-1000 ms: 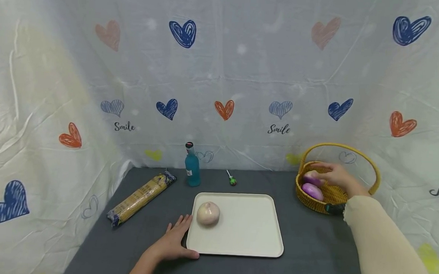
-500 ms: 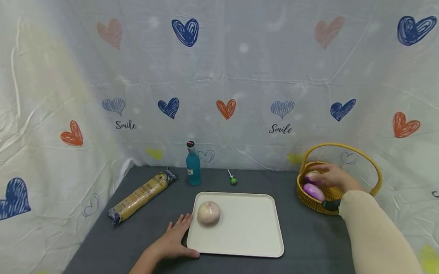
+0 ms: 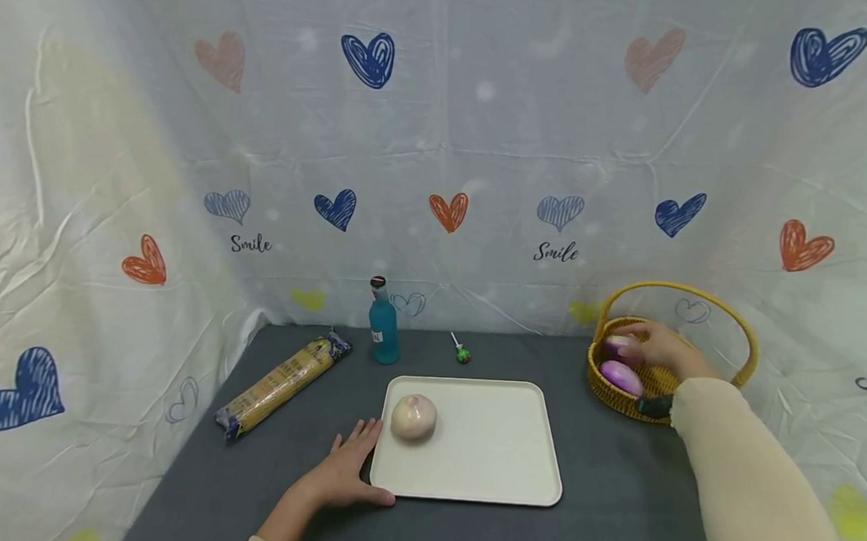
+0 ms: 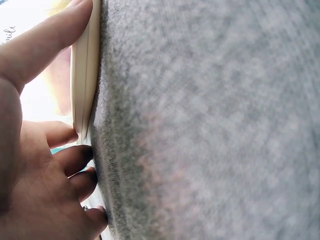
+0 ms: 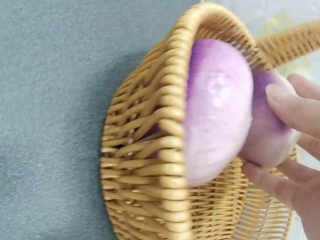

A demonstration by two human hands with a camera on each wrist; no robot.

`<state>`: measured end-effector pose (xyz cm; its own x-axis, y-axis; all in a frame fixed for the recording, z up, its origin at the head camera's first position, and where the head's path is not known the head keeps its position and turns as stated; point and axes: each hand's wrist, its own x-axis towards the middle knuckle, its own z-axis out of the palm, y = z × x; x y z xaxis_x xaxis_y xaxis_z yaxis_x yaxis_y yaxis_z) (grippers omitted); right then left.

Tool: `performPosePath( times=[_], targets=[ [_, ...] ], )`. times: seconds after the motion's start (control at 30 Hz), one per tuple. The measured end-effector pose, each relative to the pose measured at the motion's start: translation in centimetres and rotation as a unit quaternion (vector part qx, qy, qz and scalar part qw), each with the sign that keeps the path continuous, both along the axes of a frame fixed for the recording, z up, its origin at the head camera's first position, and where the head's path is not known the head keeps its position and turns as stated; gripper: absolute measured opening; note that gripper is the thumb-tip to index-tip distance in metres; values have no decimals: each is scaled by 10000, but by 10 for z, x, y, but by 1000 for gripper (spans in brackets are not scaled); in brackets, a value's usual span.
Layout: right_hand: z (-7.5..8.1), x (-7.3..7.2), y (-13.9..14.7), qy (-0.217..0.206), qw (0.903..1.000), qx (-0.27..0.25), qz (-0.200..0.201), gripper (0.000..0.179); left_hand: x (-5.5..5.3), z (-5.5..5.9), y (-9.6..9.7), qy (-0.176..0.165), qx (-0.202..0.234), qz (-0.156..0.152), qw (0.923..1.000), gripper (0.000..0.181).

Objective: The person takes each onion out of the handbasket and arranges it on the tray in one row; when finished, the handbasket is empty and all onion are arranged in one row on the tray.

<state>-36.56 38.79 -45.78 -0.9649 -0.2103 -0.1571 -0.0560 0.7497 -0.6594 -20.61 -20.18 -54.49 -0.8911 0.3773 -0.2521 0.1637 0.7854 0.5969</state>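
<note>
In the basket (image 3: 621, 405) at the right, my right hand (image 3: 657, 348) grips the farther of two purple onions (image 5: 270, 120). Its thumb lies on the upper side and other fingers reach around below, as the right wrist view shows. Beside it, nearer the basket's front rim, sits the other purple onion (image 5: 220, 110). My left hand (image 3: 344, 472) lies with spread fingers at the left front corner of a white tray (image 3: 490, 445), thumb along the front edge and index finger at the left side. A pale, round onion-like bulb (image 3: 414, 417) rests on the tray's left part.
Left of the tray lies a long yellow and blue packet (image 3: 284, 384) of what looks like dry noodles. A blue bottle (image 3: 384, 331) stands behind the tray, with a green lollipop (image 3: 462, 354) to its right. The basket's handle (image 3: 679, 287) arches over the right hand.
My right hand has settled on the farther onion inside the basket, its forearm shifting slightly left. The left hand stays at the tray's corner, and the head view has tilted a little.
</note>
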Motion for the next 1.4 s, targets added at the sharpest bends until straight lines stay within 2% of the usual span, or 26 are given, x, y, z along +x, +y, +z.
performPosePath(
  times=[0.17,0.43,0.63,0.83,1.1,1.2,1.4],
  targets=[
    [8,2,4,-7,9998,-156,-75,63,1,1,1,-17,35,-2,10000,126],
    [34,22,-1,114,9995,-211,-182,67,0,2,0,16,-5,-27,10000,126],
    [45,29,-10,276,9984,-427,-254,61,1,4,0,21,14,-22,10000,127],
    [47,34,-11,295,9974,-627,-200,60,1,2,0,12,-11,-33,10000,127],
    [46,42,-13,528,9973,-492,-168,59,0,-3,-1,56,-25,-30,10000,127],
    [47,46,-16,565,9967,-573,-111,58,0,-2,-1,66,21,-32,10000,127],
    [44,56,-23,707,9965,-409,-156,59,0,0,-2,60,104,-59,9999,126]
  ],
)
